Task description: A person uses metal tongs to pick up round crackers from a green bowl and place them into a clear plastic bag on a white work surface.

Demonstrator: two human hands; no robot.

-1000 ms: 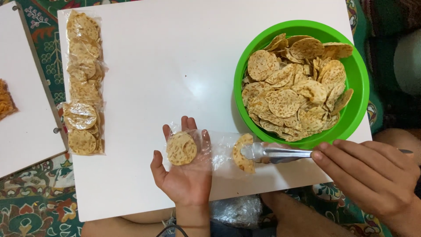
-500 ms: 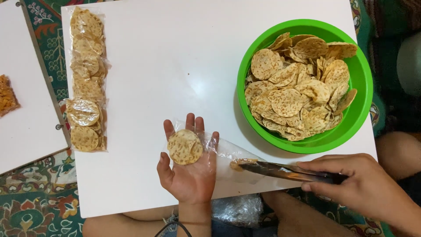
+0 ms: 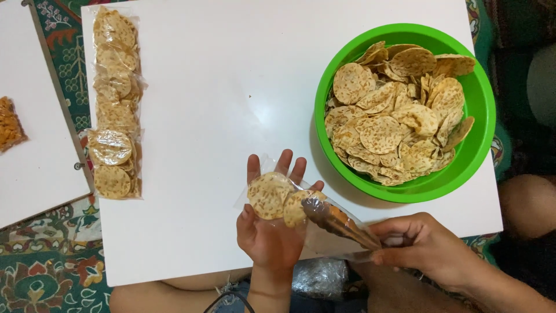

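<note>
My left hand (image 3: 270,232) lies palm up over the white table's near edge, supporting a clear plastic bag (image 3: 324,232) with a round speckled cracker (image 3: 266,195) inside. My right hand (image 3: 425,246) grips metal tongs (image 3: 341,223) that reach into the bag's mouth and press a second cracker (image 3: 296,207) against the first. A green bowl (image 3: 480,116) heaped with the same crackers stands at the table's right side, just beyond my right hand.
Filled clear packs of crackers (image 3: 113,98) lie in a row along the left edge of the white table (image 3: 231,87). A second white board (image 3: 35,145) with an orange snack pack (image 3: 8,124) sits further left. Patterned carpet (image 3: 40,272) lies below.
The tongs carried a cracker leftward into the bag, up against the cracker on my left palm. My right hand moved down and left, below the table edge.
</note>
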